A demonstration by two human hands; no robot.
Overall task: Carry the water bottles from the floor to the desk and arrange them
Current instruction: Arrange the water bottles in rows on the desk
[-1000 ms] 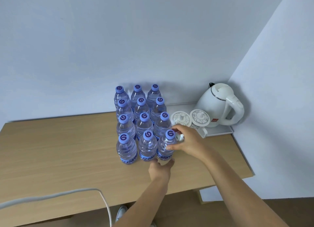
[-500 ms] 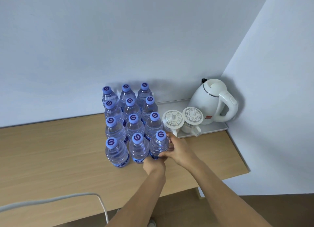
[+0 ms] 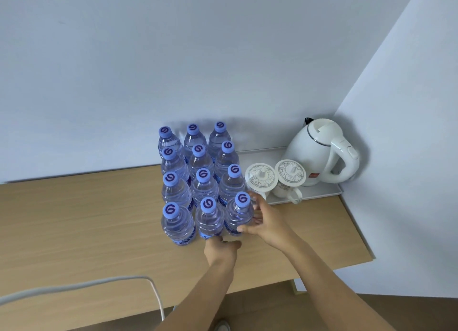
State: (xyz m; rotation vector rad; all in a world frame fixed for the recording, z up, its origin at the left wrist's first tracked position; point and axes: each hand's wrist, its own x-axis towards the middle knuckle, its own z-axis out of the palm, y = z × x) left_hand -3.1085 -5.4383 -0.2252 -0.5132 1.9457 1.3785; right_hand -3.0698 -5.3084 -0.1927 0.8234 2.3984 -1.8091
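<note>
standing in four rows of three on the desk [image 3: 74, 219], the water bottles [image 3: 202, 182] each carry a blue cap printed with a dark swirl like a 6 or a g; no other word on them is readable, and the blue bands low on the near bottles are too blurred to read. a small red label on the white kettle [image 3: 319, 152] cannot be read either. the two lidded cups [image 3: 275, 179] have a grey pattern on their lids, with no letters i can make out.

my left hand [image 3: 221, 250] sits at the foot of the front middle bottle [image 3: 209, 219]; its fingertips are tucked under and behind the bottle base, so i cannot tell whether they grip it or only touch it. my right hand [image 3: 266, 223] is curved round the right side of the front right bottle [image 3: 239, 215], thumb at the near lower side, fingers [image 3: 254, 198] behind it toward the cups and blurred. the bottle stands upright on the desk between thumb and fingers.

the tray [image 3: 322, 193] under kettle and cups is partly covered. a grey cable [image 3: 74, 285] runs off the left edge.
</note>
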